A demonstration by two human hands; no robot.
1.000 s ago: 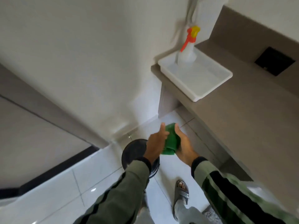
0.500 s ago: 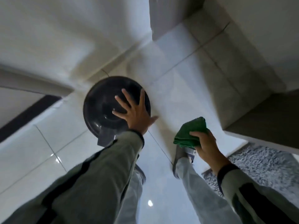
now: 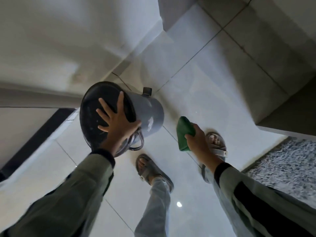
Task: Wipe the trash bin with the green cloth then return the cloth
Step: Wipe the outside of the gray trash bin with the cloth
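Note:
The trash bin is a small grey pedal bin with a black domed lid. It leans toward me on the white tiled floor, its grey side wall exposed. My left hand lies spread on the lid and grips its near edge, holding the bin tilted. My right hand is shut on the folded green cloth, held a short way right of the bin's wall and apart from it.
My two sandalled feet stand on the floor just below the bin and under the cloth. A grey cabinet base rises at the right. A speckled mat lies at the lower right. A wall runs along the left.
The bin has tipped from upright toward me under my left hand, showing its side. My right hand with the cloth has moved up closer to the bin.

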